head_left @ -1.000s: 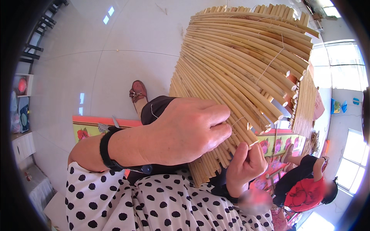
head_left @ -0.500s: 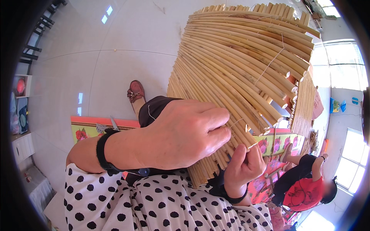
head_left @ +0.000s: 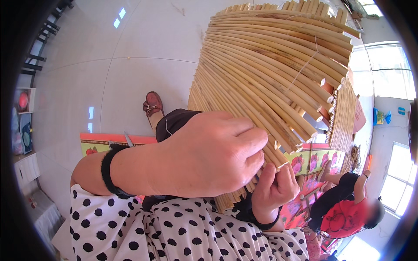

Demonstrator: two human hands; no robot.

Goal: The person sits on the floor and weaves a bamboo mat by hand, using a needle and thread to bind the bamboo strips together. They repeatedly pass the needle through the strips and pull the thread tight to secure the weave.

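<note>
A wide mat of pale yellow reed stalks (head_left: 248,69) lies fanned out before me, bound with thin thread. My left hand (head_left: 209,154) is curled closed over the near stalks; its fingertips are turned down, and what they pinch is hidden. A short bit of thread (head_left: 271,134) shows beside its knuckles. Thumb and fingers of my right hand (head_left: 276,189) pinch the cut end of the nearest reed stalk (head_left: 278,162). Another loose line of thread (head_left: 301,71) crosses the stalks farther right.
Scissors or a similar blade (head_left: 128,139) lie on a flowered cloth (head_left: 93,138) at left. My shoe (head_left: 153,104) rests on the tiled floor. A person in red (head_left: 344,217) sits at right. Behind the mat's right end stands a bundle of thinner stalks (head_left: 342,117).
My left hand has shifted slightly right and forward over the stalks, its wrist turning a little. My right hand keeps its pinch on the stalk end.
</note>
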